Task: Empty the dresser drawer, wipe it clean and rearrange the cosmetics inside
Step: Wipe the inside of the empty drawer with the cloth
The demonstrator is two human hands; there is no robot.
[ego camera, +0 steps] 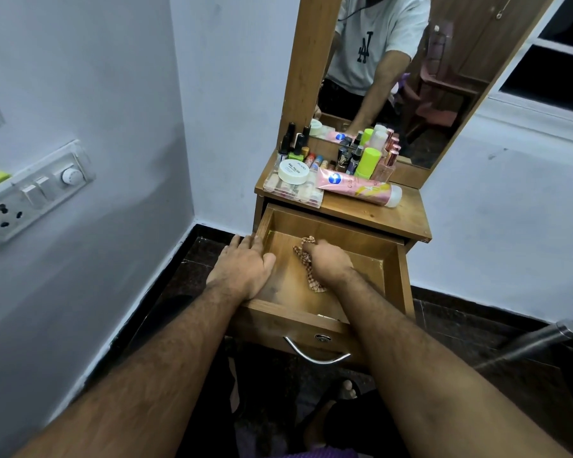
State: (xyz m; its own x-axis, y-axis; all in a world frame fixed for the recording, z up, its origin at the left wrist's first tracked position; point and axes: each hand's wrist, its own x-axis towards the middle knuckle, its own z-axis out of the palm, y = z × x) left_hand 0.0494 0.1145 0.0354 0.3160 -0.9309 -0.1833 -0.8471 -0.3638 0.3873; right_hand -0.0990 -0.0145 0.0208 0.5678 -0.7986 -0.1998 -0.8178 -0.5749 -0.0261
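Wooden dresser drawer (pixel 392 259) pulled right out, bare inside apart from the rag. Right hand (pixel 328 261) down on the drawer floor, fingers curled tight round a crumpled brown-and-white checked cloth (pixel 306 259), which sticks out at the fingertips and trails back under the palm. Left hand (pixel 245 262) draped over the drawer's left wall, fingers stretched out fairly flat along the outer side, thumb hooked over the inner edge, gripping nothing.

Cosmetics all parked up top on the wooden dresser top (pixel 377 214): clear plastic organiser box (pixel 293 191) at the front left with a round white jar (pixel 293 171) sitting on it, pink lotion tube with a white cap (pixel 358 188) lying on its side just beside the box, and behind those a cluster of dark nail polish bottles (pixel 295 143), a neon green cylinder bottle (pixel 369 161) and some pink perfume bottles (pixel 389 163), crowded against the mirror (pixel 444 94).

Curved metal handle (pixel 315 353) on the drawer front, keyhole just above. White switchboard (pixel 30 196) on the left wall.
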